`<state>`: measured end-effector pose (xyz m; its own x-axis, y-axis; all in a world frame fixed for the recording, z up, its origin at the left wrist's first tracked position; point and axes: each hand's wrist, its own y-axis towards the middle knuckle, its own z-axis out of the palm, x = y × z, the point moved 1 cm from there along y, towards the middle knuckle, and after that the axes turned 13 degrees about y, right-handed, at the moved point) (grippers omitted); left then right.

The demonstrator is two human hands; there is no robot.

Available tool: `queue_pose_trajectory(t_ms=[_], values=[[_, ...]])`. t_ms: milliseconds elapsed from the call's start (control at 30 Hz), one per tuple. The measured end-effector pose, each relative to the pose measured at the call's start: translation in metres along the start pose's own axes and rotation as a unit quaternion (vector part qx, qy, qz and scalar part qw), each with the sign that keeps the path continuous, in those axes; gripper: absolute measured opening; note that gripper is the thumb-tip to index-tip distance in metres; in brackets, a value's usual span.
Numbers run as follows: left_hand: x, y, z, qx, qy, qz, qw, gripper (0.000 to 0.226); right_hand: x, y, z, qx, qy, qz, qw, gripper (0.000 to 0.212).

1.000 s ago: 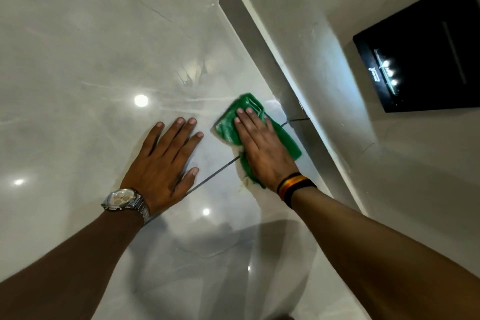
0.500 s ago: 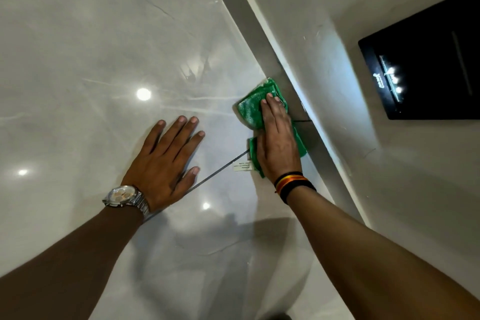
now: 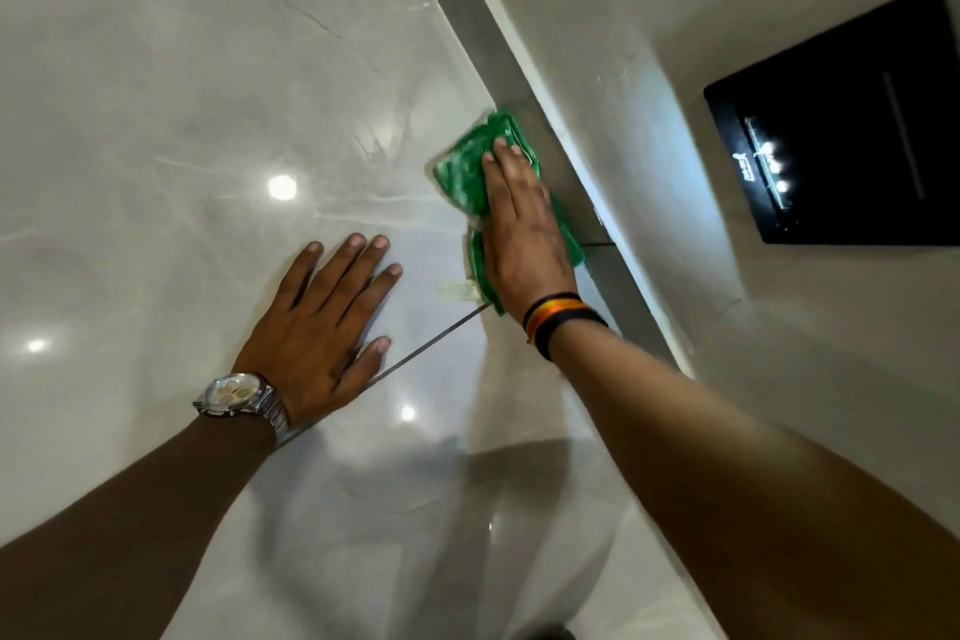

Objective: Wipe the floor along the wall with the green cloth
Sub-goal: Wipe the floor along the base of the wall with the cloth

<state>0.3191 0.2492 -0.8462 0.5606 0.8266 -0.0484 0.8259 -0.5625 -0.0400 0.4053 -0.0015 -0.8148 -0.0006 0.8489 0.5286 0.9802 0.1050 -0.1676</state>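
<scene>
On a glossy tiled floor (image 3: 182, 94), the flat right hand (image 3: 519, 234) presses the green cloth (image 3: 467, 166) beside the skirting (image 3: 519, 83), gripping nothing; the cloth risks bunching there, leaving the edge unwiped.

Both forearms are bare, with no sleeve in view on either; the left hand (image 3: 322, 322) and the right hand (image 3: 524, 234) wear no gloves and no rings that can be made out. The left wrist carries a silver metal wristwatch (image 3: 234, 395) with a pale round dial and a linked bracelet; small sub-dials show, their markings too small to read. The right wrist carries stacked bands (image 3: 558, 320): black at the outer edges, orange and yellow between.
</scene>
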Motion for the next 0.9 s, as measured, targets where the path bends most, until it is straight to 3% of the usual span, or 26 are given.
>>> queue_pose_trajectory(t_ms=[233, 400, 533, 700, 800, 900], values=[[0.0, 0.001, -0.001, 0.002, -0.017, -0.006, 1.0, 0.074, -0.043, -0.145, -0.026, 0.034, 0.007, 0.122, 0.992, 0.074], [0.0, 0.001, -0.004, 0.001, -0.017, -0.004, 1.0, 0.073, -0.014, -0.076, -0.016, 0.016, 0.02, 0.083, 0.996, 0.073], [-0.001, 0.002, -0.007, 0.0, -0.002, -0.008, 1.0, 0.074, 0.021, -0.018, 0.006, -0.03, 0.047, 0.107, 0.993, 0.072], [-0.002, 0.005, -0.013, -0.007, -0.007, -0.007, 1.0, 0.074, 0.011, -0.105, 0.019, 0.048, -0.002, -0.008, 0.999, 0.073], [-0.003, 0.004, -0.013, -0.004, -0.014, -0.011, 1.0, 0.073, -0.024, -0.203, 0.005, 0.05, -0.011, 0.088, 0.995, 0.085], [-0.003, 0.005, -0.013, -0.001, -0.016, -0.01, 1.0, 0.074, -0.057, -0.257, -0.023, 0.027, 0.008, 0.216, 0.976, 0.075]])
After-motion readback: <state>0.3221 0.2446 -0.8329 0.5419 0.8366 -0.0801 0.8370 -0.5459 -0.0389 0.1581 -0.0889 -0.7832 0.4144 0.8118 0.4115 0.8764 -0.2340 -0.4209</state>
